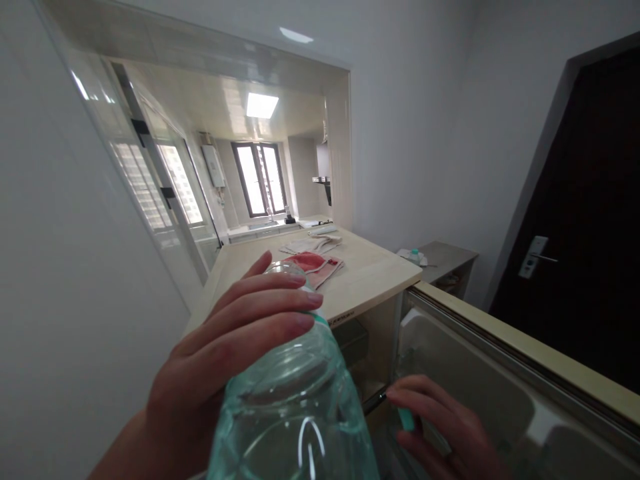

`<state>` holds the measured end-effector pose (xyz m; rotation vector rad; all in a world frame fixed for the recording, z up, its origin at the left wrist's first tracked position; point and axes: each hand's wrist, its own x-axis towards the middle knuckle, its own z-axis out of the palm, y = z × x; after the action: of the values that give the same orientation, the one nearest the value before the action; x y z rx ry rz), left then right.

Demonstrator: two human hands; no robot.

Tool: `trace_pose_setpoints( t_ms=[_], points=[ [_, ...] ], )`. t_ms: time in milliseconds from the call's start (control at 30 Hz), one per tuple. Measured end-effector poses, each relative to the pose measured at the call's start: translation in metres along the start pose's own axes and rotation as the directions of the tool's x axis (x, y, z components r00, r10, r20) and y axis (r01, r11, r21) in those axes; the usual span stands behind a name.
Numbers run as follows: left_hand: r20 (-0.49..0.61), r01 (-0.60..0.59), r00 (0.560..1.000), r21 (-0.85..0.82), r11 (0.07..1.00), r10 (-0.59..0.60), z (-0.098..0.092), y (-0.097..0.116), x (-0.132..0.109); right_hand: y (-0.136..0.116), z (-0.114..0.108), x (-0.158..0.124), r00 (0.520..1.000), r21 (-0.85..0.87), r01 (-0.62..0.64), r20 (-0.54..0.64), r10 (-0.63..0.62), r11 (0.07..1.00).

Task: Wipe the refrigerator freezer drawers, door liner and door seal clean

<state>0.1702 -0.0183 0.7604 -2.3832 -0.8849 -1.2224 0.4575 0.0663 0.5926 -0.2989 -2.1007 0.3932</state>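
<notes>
My left hand [240,333] is wrapped round a clear, greenish plastic bottle [295,413], fingers across its side. The bottle is very close to the camera, its near end cut off by the lower edge. Part of a white and green label shows by my fingertips. Lower right, my right hand [445,420] pinches a small turquoise bottle cap [406,419] between thumb and fingers. Just beyond that hand stands an open fridge door [460,360]. Behind the bottle, a red and white cloth [313,265] lies on the pale top surface [377,263].
Farther back on the surface lies a whitish cloth [305,245]. The open compartment [353,347] is below the surface edge. A low side table [443,257] stands against the wall, left of a dark door [585,180]. A glass partition [165,180] runs along the left.
</notes>
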Motion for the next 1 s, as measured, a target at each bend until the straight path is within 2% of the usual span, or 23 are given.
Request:
trace_pose_setpoints(
  t_ms=[67, 167, 200, 300, 367, 400, 433, 533, 600, 667, 700, 767, 833, 900, 1000],
  points=[
    [0.1, -0.068, 0.993, 0.008, 0.998, 0.067, -0.005, -0.005, 0.001, 0.0, 0.0, -0.001, 1.0, -0.002, -0.006, 0.001, 0.006, 1.0],
    [0.245, -0.177, 0.955, 0.012, 0.984, 0.169, -0.014, -0.013, 0.002, 0.0, 0.001, -0.001, 1.0, 0.003, -0.007, -0.004, 0.007, 1.0],
    [0.249, -0.182, 0.953, 0.013, 0.983, 0.173, -0.014, -0.014, 0.002, -0.001, 0.001, -0.001, 1.0, 0.005, -0.005, -0.006, 0.005, 1.0],
    [0.111, -0.08, 0.991, 0.022, 0.997, 0.077, -0.006, -0.007, 0.001, -0.002, 0.002, 0.0, 1.0, 0.008, 0.002, -0.009, -0.002, 1.0],
    [0.016, -0.007, 1.0, 0.025, 1.0, 0.006, -0.003, -0.003, 0.0, -0.003, 0.003, 0.001, 1.0, 0.013, 0.012, -0.016, -0.012, 1.0],
    [0.039, -0.024, 0.999, 0.031, 0.999, 0.023, -0.004, -0.003, 0.001, -0.004, 0.003, 0.001, 1.0, 0.017, 0.013, -0.018, -0.013, 1.0],
    [0.107, -0.072, 0.992, 0.041, 0.997, 0.067, -0.007, -0.005, 0.001, -0.004, 0.003, 0.002, 1.0, 0.02, 0.014, -0.019, -0.013, 1.0],
    [0.272, -0.199, 0.946, 0.062, 0.978, 0.175, -0.023, -0.017, 0.003, -0.005, 0.004, 0.002, 1.0, 0.026, 0.011, -0.024, -0.011, 1.0],
    [0.302, -0.228, 0.933, 0.07, 0.971, 0.197, -0.029, -0.022, 0.004, -0.006, 0.005, 0.001, 1.0, 0.031, 0.007, -0.028, -0.006, 0.999],
    [0.275, -0.218, 0.942, 0.073, 0.973, 0.191, -0.026, -0.019, 0.003, -0.006, 0.006, 0.0, 1.0, 0.04, 0.003, -0.027, -0.002, 0.999],
    [0.224, -0.18, 0.962, 0.083, 0.98, 0.158, -0.021, -0.015, 0.003, -0.006, 0.006, -0.001, 1.0, 0.043, 0.0, -0.023, 0.001, 0.999],
    [0.075, -0.045, 0.996, 0.111, 0.993, 0.037, -0.006, -0.004, 0.004, -0.006, 0.006, -0.003, 1.0, 0.051, -0.006, -0.018, 0.007, 0.999],
    [-0.009, 0.068, 0.998, 0.132, 0.989, -0.067, 0.008, 0.008, 0.008, -0.005, 0.006, -0.004, 1.0, 0.052, -0.025, -0.007, 0.025, 0.998],
    [0.0, 0.102, 0.995, 0.145, 0.984, -0.103, 0.016, 0.015, 0.016, -0.005, 0.006, -0.005, 1.0, 0.051, -0.023, -0.008, 0.024, 0.998],
    [0.003, 0.109, 0.994, 0.151, 0.983, -0.11, 0.016, 0.017, 0.022, -0.004, 0.006, -0.005, 1.0, 0.052, -0.002, -0.022, 0.003, 0.999]
  ],
)
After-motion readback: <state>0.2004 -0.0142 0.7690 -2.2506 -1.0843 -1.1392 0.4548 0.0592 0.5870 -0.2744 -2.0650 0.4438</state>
